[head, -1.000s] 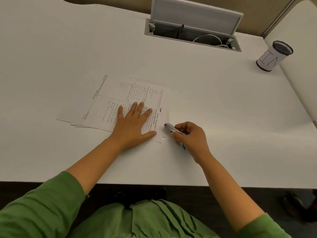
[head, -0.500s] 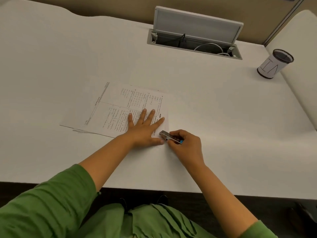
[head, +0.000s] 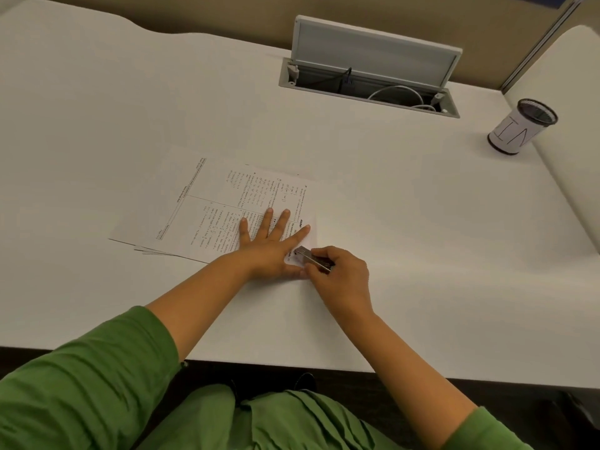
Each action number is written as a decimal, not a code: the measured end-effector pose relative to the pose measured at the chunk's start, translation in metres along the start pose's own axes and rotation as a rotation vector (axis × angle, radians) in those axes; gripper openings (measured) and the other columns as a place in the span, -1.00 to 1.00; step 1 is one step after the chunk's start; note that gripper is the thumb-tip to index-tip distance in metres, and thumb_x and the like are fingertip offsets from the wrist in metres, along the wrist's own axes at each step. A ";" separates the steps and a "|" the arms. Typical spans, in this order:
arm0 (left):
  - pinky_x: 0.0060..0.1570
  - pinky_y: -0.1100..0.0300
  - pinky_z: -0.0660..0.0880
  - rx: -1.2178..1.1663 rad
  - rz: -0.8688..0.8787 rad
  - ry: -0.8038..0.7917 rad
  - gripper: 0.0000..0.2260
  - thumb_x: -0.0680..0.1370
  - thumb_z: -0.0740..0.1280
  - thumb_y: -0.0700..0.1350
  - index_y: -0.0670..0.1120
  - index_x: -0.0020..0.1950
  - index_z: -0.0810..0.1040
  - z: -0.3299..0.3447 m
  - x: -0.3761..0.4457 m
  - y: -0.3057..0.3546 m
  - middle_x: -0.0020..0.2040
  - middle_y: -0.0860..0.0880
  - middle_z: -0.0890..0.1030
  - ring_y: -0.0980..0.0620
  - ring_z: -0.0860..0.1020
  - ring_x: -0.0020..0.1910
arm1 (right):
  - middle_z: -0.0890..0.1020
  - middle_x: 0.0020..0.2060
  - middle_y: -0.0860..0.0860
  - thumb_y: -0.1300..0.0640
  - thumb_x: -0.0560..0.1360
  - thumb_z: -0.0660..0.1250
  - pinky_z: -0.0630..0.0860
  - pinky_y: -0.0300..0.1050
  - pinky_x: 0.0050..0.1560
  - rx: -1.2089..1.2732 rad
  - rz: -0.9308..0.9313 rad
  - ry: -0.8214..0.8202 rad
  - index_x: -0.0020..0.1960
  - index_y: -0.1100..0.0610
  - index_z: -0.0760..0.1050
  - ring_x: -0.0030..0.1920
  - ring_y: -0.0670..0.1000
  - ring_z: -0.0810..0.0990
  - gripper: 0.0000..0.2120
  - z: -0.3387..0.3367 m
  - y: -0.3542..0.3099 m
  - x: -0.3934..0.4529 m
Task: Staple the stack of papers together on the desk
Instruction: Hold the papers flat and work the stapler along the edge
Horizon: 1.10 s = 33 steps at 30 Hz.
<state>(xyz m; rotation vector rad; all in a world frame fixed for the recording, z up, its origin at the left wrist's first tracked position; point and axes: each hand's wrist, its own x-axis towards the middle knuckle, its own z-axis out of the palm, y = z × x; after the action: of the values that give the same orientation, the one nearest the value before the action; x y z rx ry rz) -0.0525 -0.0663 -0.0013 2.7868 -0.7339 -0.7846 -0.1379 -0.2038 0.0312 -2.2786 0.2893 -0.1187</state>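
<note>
Papers (head: 207,209): a thin stack of white printed sheets, lying flat on the white desk (head: 389,241), left of centre, turned at an angle. Top sheet carries small black text in columns with ruled lines; edges of lower sheets peek out unevenly at the near-left corner. Left hand (head: 271,241) lies flat on the right part of the stack, fingers spread, palm down, gripping nothing. Right hand (head: 341,274) is closed around a small silver stapler (head: 311,258), whose nose sits over the near-right corner of the stack, just beside the left thumb and forefinger. Whether the sheets sit between the stapler's jaws: cannot tell.

Stack lies well back from the near desk edge. Bare desk surface extends left, far and right of it. Far: an open cable hatch (head: 373,82) with raised lid. Far right: a mesh cup (head: 522,126) wrapped in paper, well apart from the stack.
</note>
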 end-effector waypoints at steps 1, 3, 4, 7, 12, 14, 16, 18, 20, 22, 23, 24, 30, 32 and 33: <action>0.25 -0.27 -0.47 -0.001 -0.001 0.002 -0.18 0.33 0.08 0.49 0.30 0.42 -0.31 0.000 -0.001 0.000 0.47 0.03 -0.44 -0.06 -0.52 0.39 | 0.67 -0.16 -0.08 0.15 0.38 0.42 0.50 -0.38 -0.15 0.138 0.110 0.008 -0.04 0.06 0.61 -0.17 -0.12 0.60 -0.84 0.001 0.000 0.001; 0.26 -0.27 -0.46 0.005 -0.005 0.009 -0.20 0.37 0.12 0.44 0.30 0.42 -0.31 -0.001 -0.001 0.001 0.48 0.03 -0.43 -0.06 -0.51 0.39 | 0.66 -0.21 -0.13 0.12 0.35 0.44 0.51 -0.34 -0.21 0.345 0.267 0.059 -0.12 0.00 0.60 -0.22 -0.11 0.60 -0.88 0.001 0.000 0.005; 0.26 -0.27 -0.46 0.009 -0.008 0.011 -0.20 0.39 0.13 0.42 0.30 0.42 -0.31 -0.002 -0.002 0.001 0.48 0.03 -0.43 -0.06 -0.51 0.39 | 0.65 -0.21 -0.13 0.10 0.35 0.45 0.52 -0.32 -0.21 0.382 0.294 0.083 -0.13 -0.01 0.59 -0.23 -0.12 0.60 -0.89 0.000 0.002 0.007; 0.26 -0.27 -0.46 0.013 -0.012 0.005 -0.20 0.39 0.14 0.41 0.29 0.42 -0.32 -0.002 -0.001 0.002 0.47 0.03 -0.45 -0.06 -0.52 0.39 | 0.62 -0.26 -0.24 0.02 0.35 0.47 0.45 -0.49 -0.30 0.250 0.226 0.052 -0.12 -0.03 0.60 -0.23 -0.20 0.59 -0.87 -0.008 0.005 0.009; 0.26 -0.26 -0.47 0.011 -0.017 0.003 -0.19 0.39 0.13 0.42 0.29 0.42 -0.34 -0.001 -0.001 0.001 0.46 0.03 -0.46 -0.06 -0.53 0.38 | 0.66 -0.13 -0.09 0.11 0.40 0.40 0.47 -0.36 -0.13 -0.116 0.004 -0.079 0.01 0.05 0.61 -0.18 -0.14 0.57 -0.82 -0.014 0.005 0.009; 0.26 -0.25 -0.47 0.002 -0.015 0.001 -0.19 0.38 0.13 0.43 0.29 0.41 -0.34 -0.001 -0.001 0.001 0.46 0.03 -0.46 -0.06 -0.53 0.38 | 0.67 -0.08 -0.04 0.12 0.42 0.38 0.53 -0.23 -0.07 -0.213 -0.073 -0.097 0.04 0.06 0.60 -0.12 -0.05 0.60 -0.80 -0.014 0.000 0.008; 0.25 -0.26 -0.48 -0.011 -0.012 -0.006 -0.18 0.37 0.13 0.44 0.30 0.41 -0.34 -0.001 0.000 0.000 0.46 0.04 -0.46 -0.05 -0.53 0.38 | 0.66 -0.06 -0.01 0.13 0.44 0.34 0.52 -0.16 -0.05 -0.275 -0.141 -0.103 0.05 0.08 0.59 -0.09 0.00 0.60 -0.80 -0.013 -0.003 0.007; 0.25 -0.26 -0.47 -0.013 -0.010 -0.013 -0.18 0.37 0.13 0.44 0.30 0.41 -0.33 0.000 0.000 0.000 0.46 0.03 -0.46 -0.06 -0.53 0.38 | 0.65 -0.09 0.02 0.15 0.46 0.31 0.49 -0.15 -0.11 -0.339 -0.219 -0.104 0.04 0.11 0.58 -0.11 0.04 0.57 -0.82 -0.010 -0.006 0.008; 0.26 -0.28 -0.45 0.002 -0.013 -0.014 -0.18 0.36 0.12 0.45 0.29 0.42 -0.33 0.000 0.000 0.001 0.47 0.02 -0.45 -0.07 -0.52 0.39 | 0.62 -0.14 0.06 0.17 0.46 0.29 0.37 -0.17 -0.21 -0.405 -0.296 -0.106 0.00 0.15 0.57 -0.15 0.07 0.53 -0.84 -0.007 -0.008 0.008; 0.27 -0.28 -0.45 0.000 -0.015 -0.018 -0.17 0.35 0.10 0.46 0.29 0.42 -0.33 -0.002 0.000 0.002 0.47 0.02 -0.44 -0.08 -0.51 0.39 | 0.62 -0.17 0.05 0.18 0.45 0.29 0.34 -0.20 -0.22 -0.396 -0.310 -0.101 -0.02 0.16 0.57 -0.17 0.06 0.53 -0.86 -0.002 -0.008 0.009; 0.27 -0.28 -0.45 -0.014 -0.018 -0.021 -0.17 0.34 0.10 0.47 0.29 0.42 -0.33 -0.002 -0.001 0.002 0.47 0.02 -0.44 -0.07 -0.51 0.39 | 0.64 -0.15 0.03 0.18 0.45 0.31 0.38 -0.23 -0.19 -0.320 -0.254 -0.094 -0.01 0.14 0.58 -0.16 0.03 0.55 -0.85 0.000 -0.007 0.009; 0.27 -0.27 -0.45 -0.025 -0.019 -0.022 -0.16 0.33 0.10 0.48 0.29 0.42 -0.32 -0.003 -0.001 0.002 0.48 0.02 -0.43 -0.07 -0.51 0.40 | 0.65 -0.13 0.00 0.17 0.43 0.34 0.42 -0.27 -0.15 -0.199 -0.155 -0.080 0.01 0.13 0.59 -0.15 -0.02 0.57 -0.83 0.001 -0.006 0.010; 0.27 -0.28 -0.44 0.014 -0.054 -0.031 -0.10 0.34 0.19 0.43 0.26 0.42 -0.36 -0.008 -0.001 0.003 0.45 0.00 -0.48 -0.09 -0.53 0.38 | 0.58 -0.23 -0.23 0.11 0.38 0.44 0.41 -0.57 -0.26 0.059 0.062 0.046 -0.02 0.02 0.62 -0.23 -0.31 0.56 -0.82 -0.010 0.010 0.004; 0.26 -0.28 -0.45 0.003 -0.061 -0.040 -0.08 0.33 0.21 0.44 0.26 0.41 -0.37 -0.010 -0.001 0.003 0.45 0.00 -0.49 -0.09 -0.54 0.37 | 0.60 -0.20 -0.18 0.12 0.38 0.43 0.40 -0.52 -0.20 -0.017 0.001 0.012 0.00 0.04 0.61 -0.23 -0.23 0.56 -0.81 -0.014 0.011 0.003; 0.26 -0.28 -0.45 -0.005 -0.060 -0.044 -0.07 0.32 0.21 0.44 0.27 0.41 -0.37 -0.010 -0.001 0.003 0.44 0.00 -0.49 -0.09 -0.55 0.36 | 0.63 -0.17 -0.14 0.13 0.39 0.42 0.41 -0.46 -0.16 -0.071 -0.031 -0.016 0.01 0.05 0.61 -0.21 -0.18 0.56 -0.81 -0.014 0.010 0.004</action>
<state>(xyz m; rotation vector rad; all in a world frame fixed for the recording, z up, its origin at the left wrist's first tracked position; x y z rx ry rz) -0.0492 -0.0685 0.0088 2.8077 -0.6569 -0.8592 -0.1386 -0.2213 0.0331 -2.3539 0.2536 -0.1081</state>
